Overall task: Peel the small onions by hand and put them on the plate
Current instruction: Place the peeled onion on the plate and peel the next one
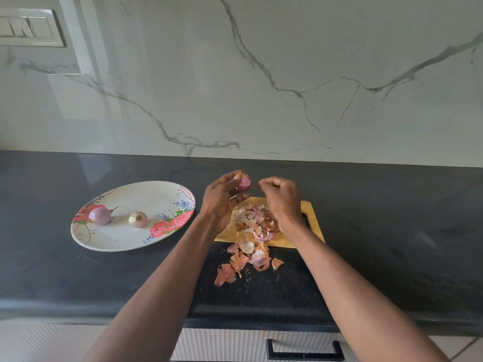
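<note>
Pinched in the left hand, fingers curled in a narrow grip around a small pink onion raised above the far edge of the cutting board. Just beside it, right hand with fingers curled; contents, if any, hidden. Board largely buried under loose onion skins spilling onto the dark counter. Well to the left, two peeled onions on the floral plate. No legible writing anywhere.

Counter: we are seeing a dark stone counter running across the whole view.
Board: a wooden cutting board is lying near the counter's back edge, right of middle.
Wall: white veined marble is rising behind.
Switches: a switch panel is sitting at the wall's upper left.
Drawer: a black handle is showing below the counter's front edge.
</note>
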